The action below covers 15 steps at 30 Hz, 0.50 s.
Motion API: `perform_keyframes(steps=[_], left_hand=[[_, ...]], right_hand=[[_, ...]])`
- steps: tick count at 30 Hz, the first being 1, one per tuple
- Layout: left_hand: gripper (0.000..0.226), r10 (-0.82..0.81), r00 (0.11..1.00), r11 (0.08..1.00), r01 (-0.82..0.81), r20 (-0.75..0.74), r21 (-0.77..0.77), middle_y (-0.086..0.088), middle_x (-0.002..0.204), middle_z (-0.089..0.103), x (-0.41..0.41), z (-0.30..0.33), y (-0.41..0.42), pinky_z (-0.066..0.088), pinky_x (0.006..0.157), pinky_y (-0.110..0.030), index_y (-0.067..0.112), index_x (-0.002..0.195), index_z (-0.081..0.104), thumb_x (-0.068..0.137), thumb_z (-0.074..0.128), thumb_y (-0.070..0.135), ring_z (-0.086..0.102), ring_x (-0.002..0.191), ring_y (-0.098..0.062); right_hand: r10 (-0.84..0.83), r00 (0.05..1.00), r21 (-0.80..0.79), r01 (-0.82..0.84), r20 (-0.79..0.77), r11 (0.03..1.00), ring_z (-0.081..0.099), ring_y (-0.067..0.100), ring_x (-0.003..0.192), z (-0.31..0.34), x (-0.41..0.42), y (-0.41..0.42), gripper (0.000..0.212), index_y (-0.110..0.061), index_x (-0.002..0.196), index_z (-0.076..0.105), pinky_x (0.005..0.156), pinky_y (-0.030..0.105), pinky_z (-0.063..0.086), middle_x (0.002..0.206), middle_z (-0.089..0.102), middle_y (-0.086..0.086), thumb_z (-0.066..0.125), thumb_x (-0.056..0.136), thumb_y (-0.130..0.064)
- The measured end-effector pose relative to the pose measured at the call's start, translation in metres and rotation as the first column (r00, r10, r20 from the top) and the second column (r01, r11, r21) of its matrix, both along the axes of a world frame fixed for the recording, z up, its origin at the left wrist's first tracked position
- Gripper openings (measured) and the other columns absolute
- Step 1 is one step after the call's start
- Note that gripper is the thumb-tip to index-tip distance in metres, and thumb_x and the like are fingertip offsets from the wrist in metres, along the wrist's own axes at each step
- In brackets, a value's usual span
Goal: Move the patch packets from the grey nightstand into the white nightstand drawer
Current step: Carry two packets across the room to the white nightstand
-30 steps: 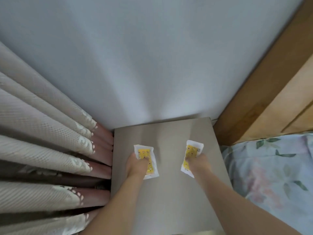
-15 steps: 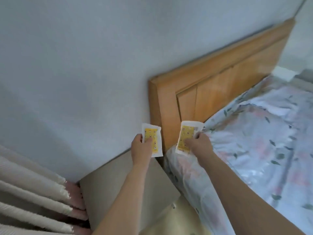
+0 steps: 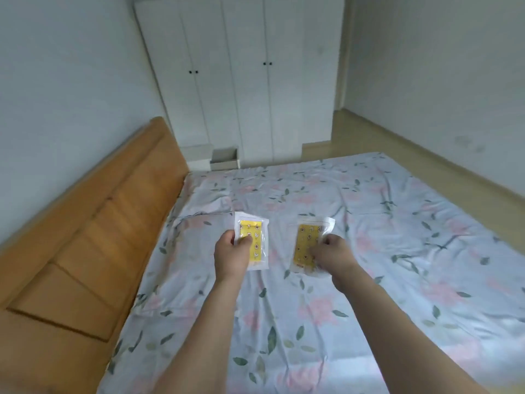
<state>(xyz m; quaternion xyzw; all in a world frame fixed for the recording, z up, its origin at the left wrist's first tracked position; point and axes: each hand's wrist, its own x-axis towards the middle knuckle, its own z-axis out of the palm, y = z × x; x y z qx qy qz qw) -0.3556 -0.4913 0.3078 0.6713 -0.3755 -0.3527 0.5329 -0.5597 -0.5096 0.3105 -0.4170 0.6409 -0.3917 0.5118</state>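
I am carrying two packets across the room, one in each hand, and the step now is the transport toward the white nightstand (image 3: pixel 199 156) that is standing at the far side of the bed, beside the tall white wardrobe (image 3: pixel 241 81). Its drawer (image 3: pixel 224 160) is looking pulled out already, so I judge no hand will be needed to open it.

My left hand (image 3: pixel 230 258) is pinching the left clear plastic packet with the yellow printed patch sheet inside (image 3: pixel 254 241); the thumb is lying on its front and the other fingers are curled behind it. My right hand (image 3: pixel 331 254) is gripping the right packet of the same kind (image 3: pixel 308 243) at its right edge, with the fingers folded onto the front. Both hands are closed on their packets, and both packets are hanging in the air above the floral blue bedsheet (image 3: pixel 369 223), well apart from the drawer.

To do this step well, I am thinking I should keep the pinch firm but not crushing, because the film is thin and glossy and could slip or crease. The way is going along the orange-brown wooden headboard (image 3: pixel 93 237) or around the bed, so I should be watching my path more than the packets. At the drawer, I should be lowering each packet inside before I am releasing it, flat, one beside the other.

Each packet is a flat rectangle with a white sealed border, and the yellow sheet is carrying small cartoon figures that are too small to read.
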Motion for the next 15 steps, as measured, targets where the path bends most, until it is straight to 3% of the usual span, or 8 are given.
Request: perform_keyframes(steps=[5, 8, 10, 12, 15], left_hand=[[0.006, -0.288, 0.958, 0.957, 0.287, -0.007, -0.044, 0.0, 0.072, 0.063, -0.234, 0.007, -0.031, 0.046, 0.06, -0.026, 0.009, 0.082, 0.063, 0.087, 0.061, 0.013, 0.058, 0.064, -0.019], [0.005, -0.45, 0.893, 0.892, 0.45, -0.005, -0.051, 0.0, 0.079, 0.069, -0.379, 0.009, -0.03, 0.049, 0.061, -0.026, 0.013, 0.083, 0.064, 0.088, 0.063, 0.013, 0.064, 0.069, -0.02], [0.003, -0.558, 0.83, 0.829, 0.558, 0.006, -0.043, -0.001, 0.085, 0.072, -0.466, 0.009, -0.023, 0.054, 0.068, -0.031, 0.014, 0.086, 0.065, 0.088, 0.064, 0.015, 0.069, 0.077, -0.022], [0.005, -0.654, 0.756, 0.756, 0.655, 0.029, -0.018, 0.001, 0.084, 0.073, -0.544, 0.012, -0.012, 0.057, 0.074, -0.037, 0.014, 0.087, 0.066, 0.086, 0.064, 0.019, 0.071, 0.08, -0.024], [0.005, -0.755, 0.653, 0.653, 0.757, 0.058, -0.023, 0.002, 0.084, 0.074, -0.645, 0.017, 0.002, 0.057, 0.076, -0.039, 0.015, 0.088, 0.067, 0.087, 0.064, 0.018, 0.071, 0.081, -0.023]], right_hand=[[-0.296, 0.955, -0.039, 0.295, -0.034, 0.955, 0.051, 0.024, 0.056, 0.014, -0.232, 0.038, 0.016, -0.006, 0.075, 0.049, 0.054, 0.035, 0.053, 0.07, 0.051, 0.009, 0.057, 0.085, 0.003], [-0.498, 0.867, -0.071, 0.497, 0.001, 0.865, 0.056, 0.026, 0.062, 0.015, -0.365, 0.072, 0.011, -0.006, 0.08, 0.054, 0.067, 0.045, 0.058, 0.073, 0.055, 0.01, 0.061, 0.084, 0.001], [-0.612, 0.791, -0.086, 0.611, 0.02, 0.787, 0.056, 0.025, 0.06, 0.017, -0.442, 0.099, 0.011, -0.006, 0.082, 0.054, 0.064, 0.046, 0.058, 0.071, 0.056, 0.01, 0.062, 0.082, 0.002], [-0.695, 0.719, -0.08, 0.694, 0.026, 0.715, 0.053, 0.023, 0.058, 0.018, -0.508, 0.127, 0.018, -0.008, 0.077, 0.049, 0.061, 0.042, 0.055, 0.068, 0.053, 0.008, 0.062, 0.082, 0.003], [-0.776, 0.629, -0.103, 0.775, 0.04, 0.623, 0.054, 0.017, 0.057, 0.021, -0.59, 0.16, 0.018, -0.008, 0.079, 0.049, 0.048, 0.025, 0.048, 0.069, 0.054, 0.006, 0.062, 0.085, 0.002]])
